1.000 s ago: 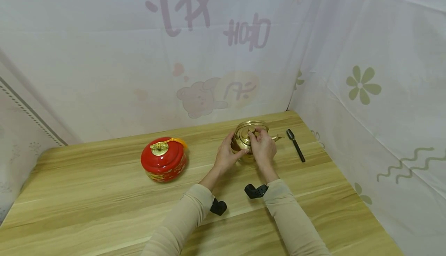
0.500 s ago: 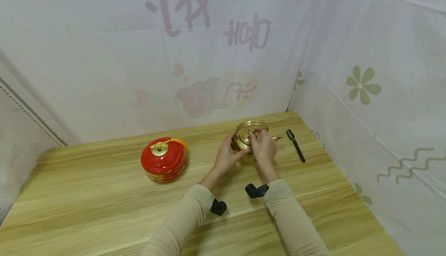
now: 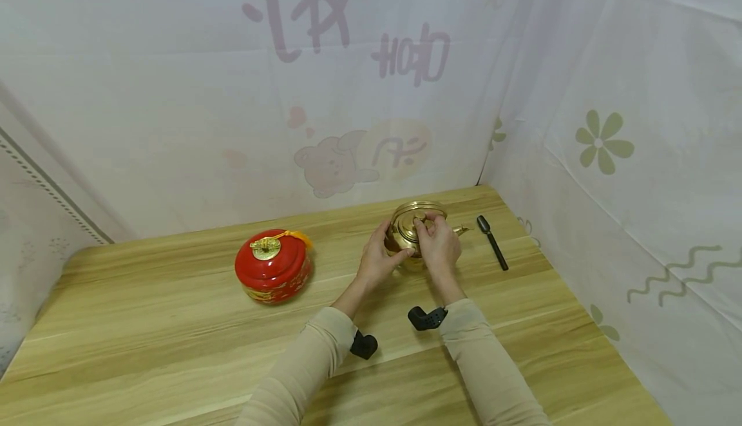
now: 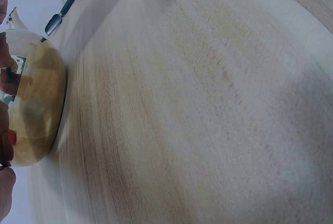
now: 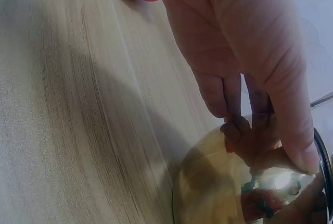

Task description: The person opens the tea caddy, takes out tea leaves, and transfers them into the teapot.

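A shiny gold teapot (image 3: 395,243) stands near the back of the wooden table, its thin spout (image 3: 462,229) pointing right. My left hand (image 3: 377,260) holds its left side, with the thumb across the front. At the top, my right hand (image 3: 440,245) pinches the knob (image 3: 418,219) of the lid (image 3: 408,222), which sits on the pot. The left wrist view shows the teapot's rounded body (image 4: 44,99) with fingers at the frame's edge. In the right wrist view a thumb and fingers touch the polished body (image 5: 205,182). My right hand partly hides the pot's right side.
A lidded red jar (image 3: 275,271) with gold patterns and a yellow tassel (image 3: 298,237) stands to the left. Right of the spout lies a dark, small scoop (image 3: 491,241). Printed cloth (image 3: 174,123) walls the table's back and sides.
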A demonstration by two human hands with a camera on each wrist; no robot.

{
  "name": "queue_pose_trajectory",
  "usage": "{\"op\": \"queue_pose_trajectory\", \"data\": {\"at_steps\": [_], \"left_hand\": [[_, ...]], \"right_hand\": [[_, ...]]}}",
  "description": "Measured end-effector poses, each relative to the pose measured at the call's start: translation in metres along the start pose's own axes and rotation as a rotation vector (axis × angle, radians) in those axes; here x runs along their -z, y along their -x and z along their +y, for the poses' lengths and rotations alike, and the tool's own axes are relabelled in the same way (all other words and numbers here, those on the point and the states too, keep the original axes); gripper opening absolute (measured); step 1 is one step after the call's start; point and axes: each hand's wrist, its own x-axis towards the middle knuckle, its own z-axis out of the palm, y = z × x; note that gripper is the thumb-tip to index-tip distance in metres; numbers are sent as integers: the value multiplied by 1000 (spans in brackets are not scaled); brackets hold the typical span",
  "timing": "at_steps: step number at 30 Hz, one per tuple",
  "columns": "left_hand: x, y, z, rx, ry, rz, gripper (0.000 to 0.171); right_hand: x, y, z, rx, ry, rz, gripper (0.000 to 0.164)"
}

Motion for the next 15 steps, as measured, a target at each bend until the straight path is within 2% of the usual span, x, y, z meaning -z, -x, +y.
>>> {"op": "queue_pose_trajectory", "data": {"at_steps": [15], "left_hand": [[-2,-3,-3,-36,8,15,79]], "right_hand": [[-2,2,1,-37,-40,29,30]]}}
